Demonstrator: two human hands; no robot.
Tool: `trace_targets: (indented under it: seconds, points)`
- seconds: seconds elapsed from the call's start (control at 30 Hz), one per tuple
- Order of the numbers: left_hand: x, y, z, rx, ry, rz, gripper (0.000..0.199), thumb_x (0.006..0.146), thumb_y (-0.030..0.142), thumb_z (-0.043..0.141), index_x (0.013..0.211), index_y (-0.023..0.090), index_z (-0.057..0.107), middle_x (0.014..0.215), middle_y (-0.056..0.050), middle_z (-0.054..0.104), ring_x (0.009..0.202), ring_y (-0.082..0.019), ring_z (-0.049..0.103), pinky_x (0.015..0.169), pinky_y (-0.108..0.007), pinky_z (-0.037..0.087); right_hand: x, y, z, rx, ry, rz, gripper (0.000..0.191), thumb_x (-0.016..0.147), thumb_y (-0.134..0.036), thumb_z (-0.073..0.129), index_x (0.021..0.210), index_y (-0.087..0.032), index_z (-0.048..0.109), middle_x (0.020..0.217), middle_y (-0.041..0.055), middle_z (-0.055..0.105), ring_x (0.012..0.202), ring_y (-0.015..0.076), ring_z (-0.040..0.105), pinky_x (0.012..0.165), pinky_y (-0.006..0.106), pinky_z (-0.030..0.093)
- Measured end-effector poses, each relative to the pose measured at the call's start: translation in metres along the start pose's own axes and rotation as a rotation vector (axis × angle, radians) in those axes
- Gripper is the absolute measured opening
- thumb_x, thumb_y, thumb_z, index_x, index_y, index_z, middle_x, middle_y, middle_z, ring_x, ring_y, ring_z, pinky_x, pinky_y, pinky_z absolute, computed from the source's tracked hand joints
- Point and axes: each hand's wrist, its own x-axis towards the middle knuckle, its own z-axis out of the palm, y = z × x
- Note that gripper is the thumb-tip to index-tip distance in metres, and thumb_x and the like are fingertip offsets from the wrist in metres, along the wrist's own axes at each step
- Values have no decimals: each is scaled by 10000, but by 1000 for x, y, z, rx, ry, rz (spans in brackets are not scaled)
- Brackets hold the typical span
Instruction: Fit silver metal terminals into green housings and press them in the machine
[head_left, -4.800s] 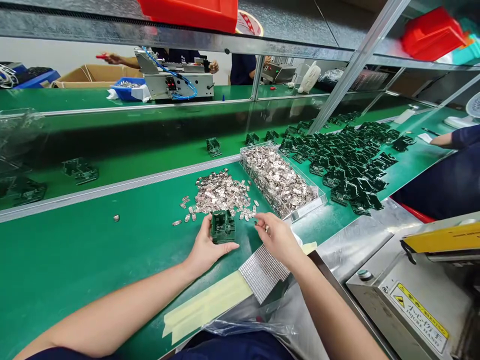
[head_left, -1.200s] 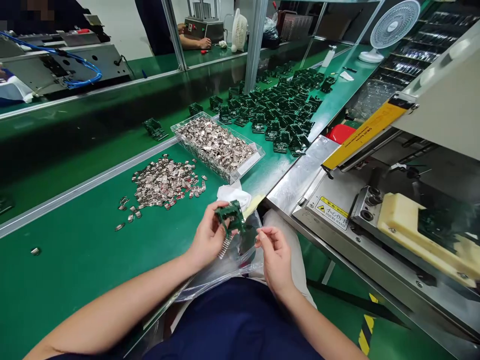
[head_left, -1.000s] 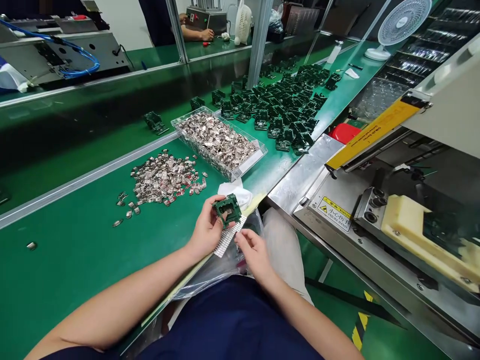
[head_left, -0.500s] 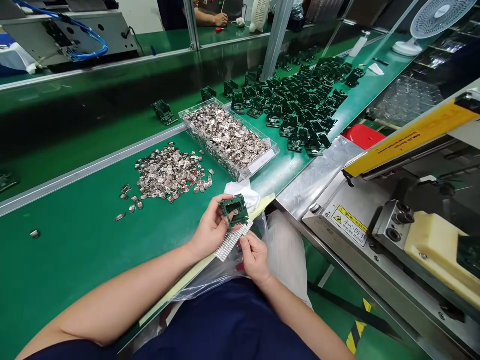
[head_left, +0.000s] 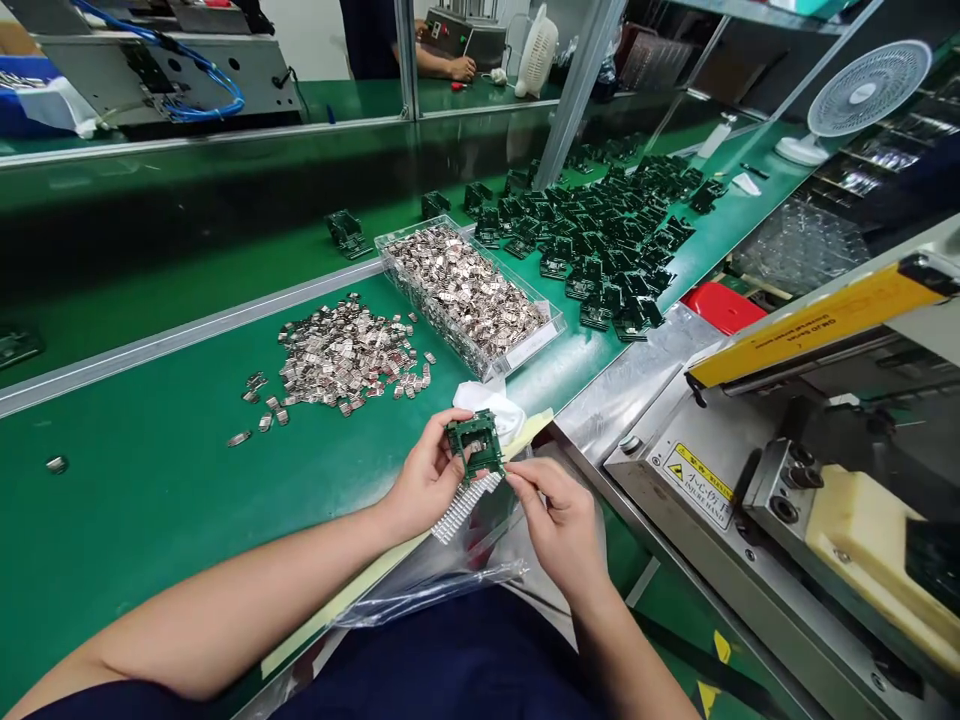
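Note:
My left hand (head_left: pixel 429 482) grips a green square circuit-board frame (head_left: pixel 474 446), its thumb reaching into the middle opening. Under the frame hangs a sheet of small silver rectangles (head_left: pixel 454 515), apparently held by the same hand's hidden fingers. The thumb and forefinger of my right hand (head_left: pixel 559 520) are pinched together at the frame's lower right corner; whatever is between the tips is too small to make out. A white cloth-like piece (head_left: pixel 491 405) lies just behind the frame.
Small metal parts lie in a heap (head_left: pixel 345 355) left of a clear box (head_left: pixel 551 328) full of similar parts. Many green board assemblies (head_left: pixel 615 230) cover the far bench. To my right stands a machine with a warning label (head_left: pixel 701 485). Across the partition rests another person's hand (head_left: pixel 461 68).
My right hand has moved from the silver sheet's edge up and right to the frame's corner. The left hand still holds the frame. The camera view has shifted slightly.

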Motion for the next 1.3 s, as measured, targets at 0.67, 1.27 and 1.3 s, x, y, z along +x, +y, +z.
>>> trace_targets:
  seconds: [0.67,1.27,1.3]
  points:
    - [-6,-5,-6,218,-35,163,353,927,355,513,1245,220,440,953,-59,599,834,-171,579,770,-298,497,22,5,41,177,131,152,236,819,-360,677,704,-208,537,700,-6,501,609,154,460,558,271,392]
    - [81,60,225,539,-880,469,569,834,395,644,1333,184,469,1365,-145,545,1269,-277,517,1051,-415,446,-116,-10,-208,167,1179,-287,546,759,-490,769,1197,-203,614,1072,76,588,782,176,596,593,254,501]
    - [86,59,253,585,-887,521,634,808,414,669,1348,159,457,1393,-162,521,1295,-291,490,1078,-430,419,-123,-7,-225,166,1292,-312,519,750,-463,781,1166,-193,629,1027,62,590,724,149,578,564,233,479]
